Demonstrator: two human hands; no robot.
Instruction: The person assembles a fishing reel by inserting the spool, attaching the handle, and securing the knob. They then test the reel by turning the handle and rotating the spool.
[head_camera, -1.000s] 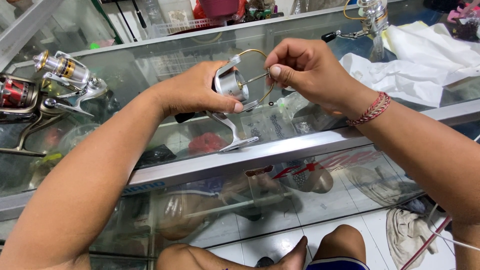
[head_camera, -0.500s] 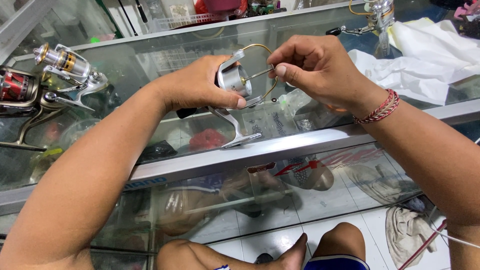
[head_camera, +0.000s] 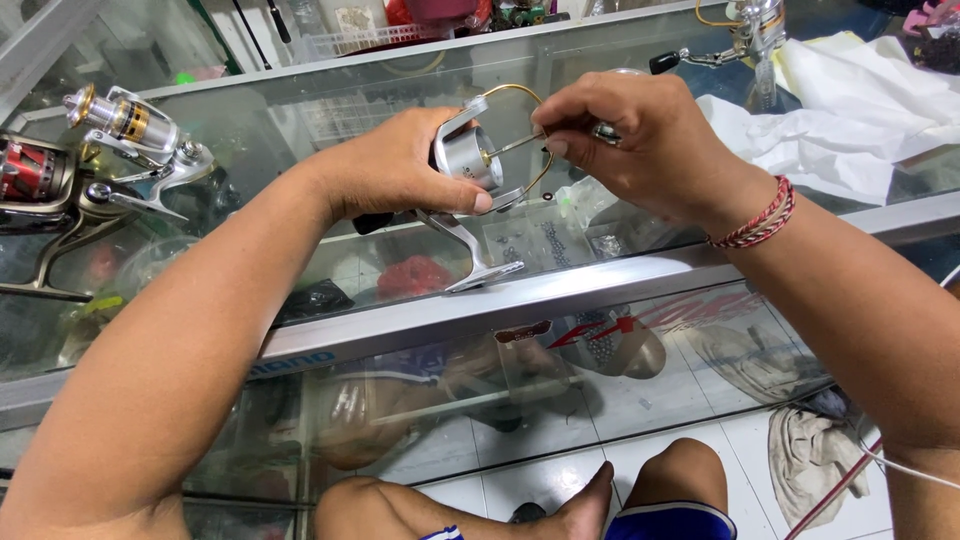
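While two reels (head_camera: 95, 160) lie aside, left hand (head_camera: 400, 165) and right hand (head_camera: 640, 140) grip one silver reel (head_camera: 470, 160).

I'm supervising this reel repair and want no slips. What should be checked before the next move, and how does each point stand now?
1. Left hand grips the silver spinning reel firmly: ok.
2. Right hand pinches the thin tool at the spool: ok.
3. Gold bail wire unobstructed: ok.
4. Tool tip seated properly: cannot tell, too small.
5. Reel foot over the glass counter, not beyond its edge: ok.
6. Other reels well apart: ok.
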